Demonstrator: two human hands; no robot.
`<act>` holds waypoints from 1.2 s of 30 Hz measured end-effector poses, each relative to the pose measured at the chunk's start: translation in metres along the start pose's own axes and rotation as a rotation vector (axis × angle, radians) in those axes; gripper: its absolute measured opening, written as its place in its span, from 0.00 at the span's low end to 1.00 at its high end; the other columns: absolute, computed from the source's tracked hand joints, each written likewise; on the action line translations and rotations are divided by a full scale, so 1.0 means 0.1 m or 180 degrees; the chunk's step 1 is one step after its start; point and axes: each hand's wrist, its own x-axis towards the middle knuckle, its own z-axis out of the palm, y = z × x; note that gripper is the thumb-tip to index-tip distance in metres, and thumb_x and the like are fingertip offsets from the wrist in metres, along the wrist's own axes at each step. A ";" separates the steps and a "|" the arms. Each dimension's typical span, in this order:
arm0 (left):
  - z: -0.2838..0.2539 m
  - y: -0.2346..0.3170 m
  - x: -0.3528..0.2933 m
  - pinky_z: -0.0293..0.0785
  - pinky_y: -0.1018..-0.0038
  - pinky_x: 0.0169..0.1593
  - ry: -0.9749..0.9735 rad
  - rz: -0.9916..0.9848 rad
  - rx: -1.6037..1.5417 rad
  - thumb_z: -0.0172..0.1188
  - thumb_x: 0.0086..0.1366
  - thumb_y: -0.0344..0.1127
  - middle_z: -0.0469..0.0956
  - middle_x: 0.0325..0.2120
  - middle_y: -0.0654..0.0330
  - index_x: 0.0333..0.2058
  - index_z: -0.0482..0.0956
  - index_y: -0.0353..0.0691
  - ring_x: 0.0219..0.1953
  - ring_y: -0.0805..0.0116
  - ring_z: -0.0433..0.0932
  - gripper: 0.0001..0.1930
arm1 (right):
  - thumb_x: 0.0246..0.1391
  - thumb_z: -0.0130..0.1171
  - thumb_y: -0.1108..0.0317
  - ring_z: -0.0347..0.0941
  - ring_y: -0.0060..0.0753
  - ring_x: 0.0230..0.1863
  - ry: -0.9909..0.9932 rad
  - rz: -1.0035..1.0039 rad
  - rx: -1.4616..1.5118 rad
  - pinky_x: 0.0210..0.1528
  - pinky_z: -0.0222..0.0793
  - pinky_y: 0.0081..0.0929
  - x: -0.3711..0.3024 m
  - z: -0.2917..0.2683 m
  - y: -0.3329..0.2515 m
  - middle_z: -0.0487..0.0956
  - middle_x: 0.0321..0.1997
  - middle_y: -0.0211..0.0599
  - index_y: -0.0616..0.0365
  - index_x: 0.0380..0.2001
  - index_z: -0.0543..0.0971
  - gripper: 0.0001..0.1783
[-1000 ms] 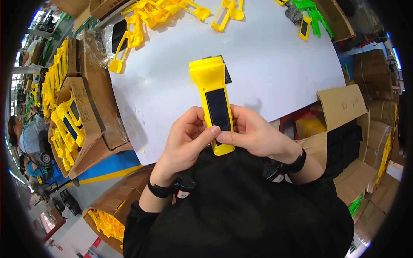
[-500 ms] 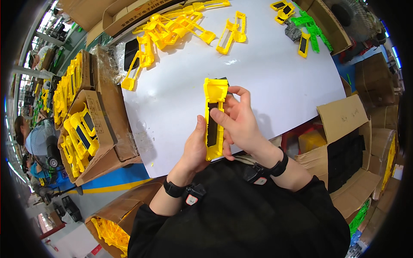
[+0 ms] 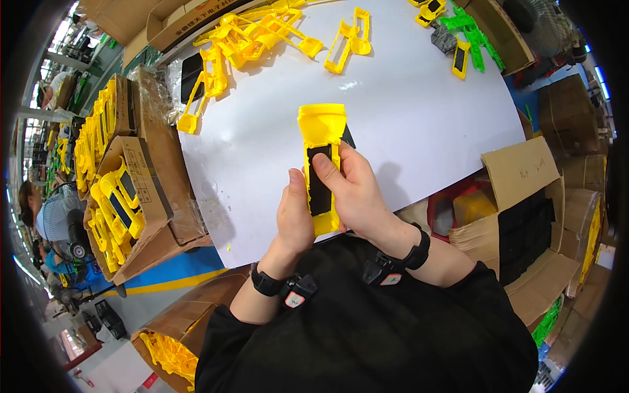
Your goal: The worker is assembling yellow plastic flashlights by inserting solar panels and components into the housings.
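A yellow plastic flashlight-shaped shell (image 3: 321,124) is held upright before me, its wide flared end pointing away. Set in its long body is a black strip (image 3: 320,190). My right hand (image 3: 362,193) grips the shell from the right, its thumb pressed on the strip; its other fingers are mostly hidden behind. On the left side, my left hand (image 3: 295,219) closes round the lower part, thumb up along the edge. A dark piece (image 3: 347,137) shows behind the shell near its neck; I cannot tell whether it is attached.
Yellow frames (image 3: 246,42) lie piled at the table's far left beside a black flat object (image 3: 191,75). Green parts (image 3: 473,36) are at the far right. Cartons of yellow shells (image 3: 118,213) stand left; an open carton with black sheets (image 3: 526,239) stands right.
The shell has turned so that its flared end shows broad and face-on. My right thumb now presses higher on the black strip, and my right fingers have closed in behind the shell.
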 end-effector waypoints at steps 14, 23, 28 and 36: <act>0.06 0.02 0.05 0.73 0.78 0.42 0.0560 0.0538 0.0468 0.31 0.75 0.52 0.76 0.39 0.57 0.46 0.72 0.30 0.41 0.74 0.75 0.29 | 0.62 0.52 0.65 0.74 0.31 0.36 0.0142 -0.0931 -0.0946 0.40 0.69 0.29 0.18 -0.10 0.06 0.77 0.34 0.41 0.64 0.41 0.72 0.12; 0.01 0.06 -0.10 0.78 0.70 0.40 -0.0125 0.0290 0.1090 0.47 0.66 0.25 0.75 0.37 0.55 0.50 0.63 0.31 0.37 0.70 0.78 0.14 | 0.65 0.49 0.64 0.72 0.18 0.38 -0.0146 -0.0409 -0.0486 0.40 0.72 0.20 0.22 -0.20 -0.06 0.75 0.37 0.32 0.62 0.49 0.68 0.14; 0.00 0.05 -0.13 0.76 0.74 0.35 -0.0093 0.0458 0.1032 0.45 0.70 0.33 0.76 0.34 0.57 0.49 0.64 0.33 0.33 0.72 0.76 0.13 | 0.66 0.47 0.64 0.72 0.19 0.39 -0.0315 -0.0597 -0.0551 0.42 0.71 0.21 0.17 -0.19 -0.03 0.75 0.39 0.33 0.62 0.49 0.67 0.14; -0.09 -0.05 -0.19 0.64 0.81 0.25 0.0534 0.0748 0.1213 0.36 0.75 0.50 0.71 0.22 0.66 0.37 0.74 0.34 0.24 0.81 0.69 0.25 | 0.63 0.52 0.55 0.71 0.28 0.34 -0.0391 -0.1260 -0.1307 0.38 0.68 0.26 -0.01 0.04 0.07 0.74 0.35 0.40 0.65 0.45 0.67 0.22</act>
